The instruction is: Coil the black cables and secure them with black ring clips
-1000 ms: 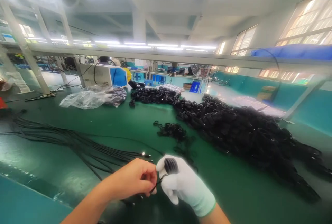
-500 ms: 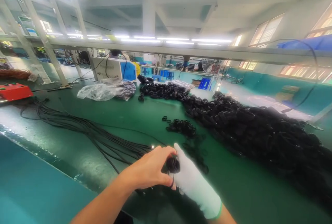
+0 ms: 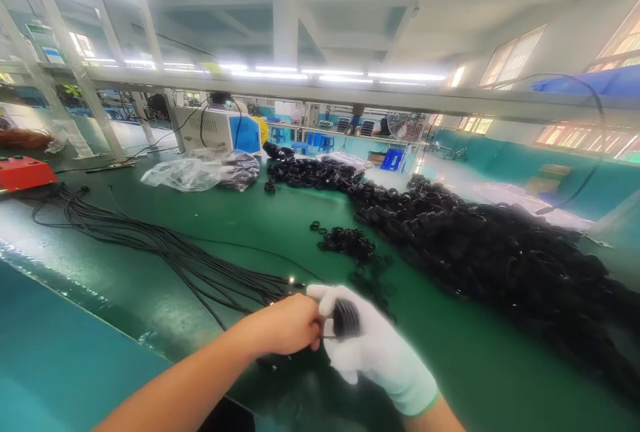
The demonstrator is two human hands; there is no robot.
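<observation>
My right hand (image 3: 370, 345), in a white glove, is closed around a ribbed black coil (image 3: 347, 319), low in the middle of the view. My bare left hand (image 3: 293, 325) is right beside it on the left, its fingers curled in. A thin dark strand shows between the two hands, and the left fingertips seem to pinch it, though blur hides the detail. Long black cables (image 3: 200, 255) lie on the green table, running from the far left to just behind my left hand. Beyond my hands is a small heap of black rings (image 3: 347, 243).
A large pile of black coils (image 3: 475, 245) stretches along the table's back and right side. Clear plastic bags (image 3: 185, 172) lie near a white and blue machine (image 3: 215, 131). A red box (image 3: 25, 173) stands at the far left, and a metal bar (image 3: 310, 91) crosses above.
My left hand has closed and turned, with its fingers curled in. The gloved right hand has rotated, showing more of the ribbed coil and its own fingers. The view has shifted slightly.
</observation>
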